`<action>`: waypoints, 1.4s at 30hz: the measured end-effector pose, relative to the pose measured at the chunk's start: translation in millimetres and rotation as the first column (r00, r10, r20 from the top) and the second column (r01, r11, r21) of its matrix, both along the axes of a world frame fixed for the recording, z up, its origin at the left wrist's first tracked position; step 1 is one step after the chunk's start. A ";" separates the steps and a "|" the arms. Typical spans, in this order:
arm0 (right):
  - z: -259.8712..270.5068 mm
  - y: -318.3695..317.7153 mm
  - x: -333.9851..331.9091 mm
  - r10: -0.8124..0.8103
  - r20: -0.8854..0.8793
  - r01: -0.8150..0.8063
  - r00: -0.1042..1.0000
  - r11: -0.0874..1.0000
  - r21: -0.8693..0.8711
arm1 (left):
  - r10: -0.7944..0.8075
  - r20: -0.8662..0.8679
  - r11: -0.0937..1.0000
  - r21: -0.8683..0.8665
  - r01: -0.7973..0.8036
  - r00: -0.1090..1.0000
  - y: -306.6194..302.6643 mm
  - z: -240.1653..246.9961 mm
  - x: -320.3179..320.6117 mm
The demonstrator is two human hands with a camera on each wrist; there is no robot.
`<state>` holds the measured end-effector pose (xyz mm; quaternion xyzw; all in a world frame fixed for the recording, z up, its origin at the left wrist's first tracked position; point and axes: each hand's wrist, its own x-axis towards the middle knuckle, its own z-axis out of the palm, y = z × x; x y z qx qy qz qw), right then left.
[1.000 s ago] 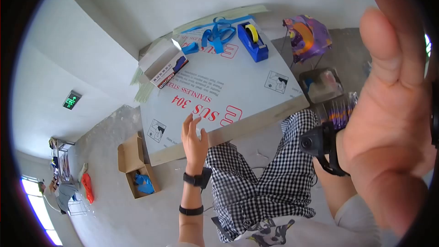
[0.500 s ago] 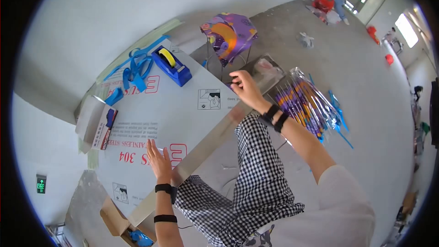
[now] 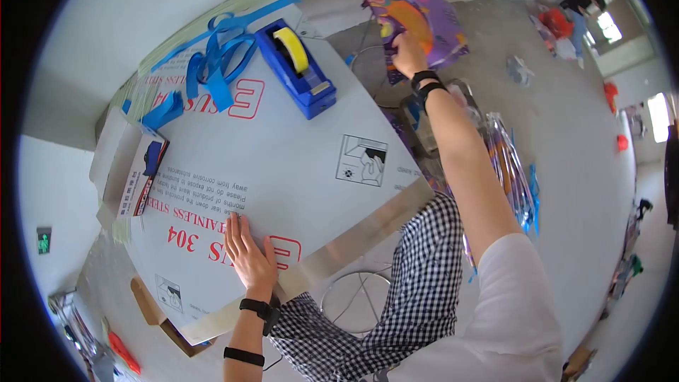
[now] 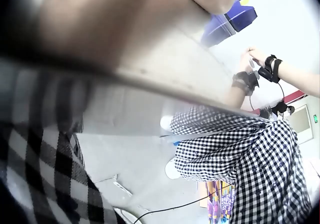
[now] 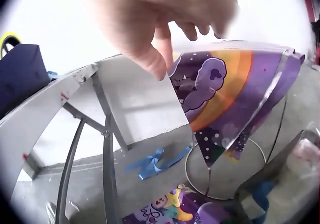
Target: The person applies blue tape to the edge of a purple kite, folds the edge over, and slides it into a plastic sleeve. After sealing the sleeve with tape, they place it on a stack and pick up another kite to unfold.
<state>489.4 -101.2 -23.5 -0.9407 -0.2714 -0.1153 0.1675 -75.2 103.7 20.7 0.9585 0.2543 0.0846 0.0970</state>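
Note:
My right hand (image 3: 410,55) reaches over a purple printed sheet (image 3: 447,32) with an orange arc, which drapes over a stool beyond the table. In the right wrist view its thumb (image 5: 156,66) is right at the left edge of the sheet (image 5: 225,84); the other fingers are spread above it, bent slightly. My left hand (image 3: 251,258) lies flat on the film-covered tabletop (image 3: 283,170), fingers extended, near the front edge. A blue tape dispenser (image 3: 311,92) with a yellow roll stands at the back of the table.
Blue ribbon (image 3: 219,74) is heaped at the table's back left, beside an opened box (image 3: 138,177). Past the right edge, a container (image 3: 463,95) and purple printed packets (image 3: 506,170) sit beneath my arm. A cardboard box (image 3: 180,336) lies on the floor.
My right hand moved from close to the camera, past the table's right corner, out to the purple sheet. My left hand came down onto the tabletop. The head view turned right.

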 end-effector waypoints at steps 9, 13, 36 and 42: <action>1.6 -0.8 27.8 -0.260 0.075 0.266 0.963 0.959 -0.101 | -0.013 -0.021 1.000 -0.015 0.013 1.000 5.0 -0.7 0.8; 23.0 -4.6 27.3 -0.283 0.025 0.284 0.959 0.952 -0.118 | -0.023 -0.012 0.999 -0.030 0.023 1.000 4.5 0.1 1.1; 73.5 -35.4 36.1 -0.340 0.190 0.139 0.921 0.742 0.655 | -0.013 0.022 1.000 -0.023 0.014 1.000 0.6 3.4 0.2; 82.4 -39.7 34.2 -0.520 -0.056 0.373 0.852 0.528 0.763 | 0.009 0.033 1.000 -0.024 -0.008 0.999 -0.3 2.1 -1.1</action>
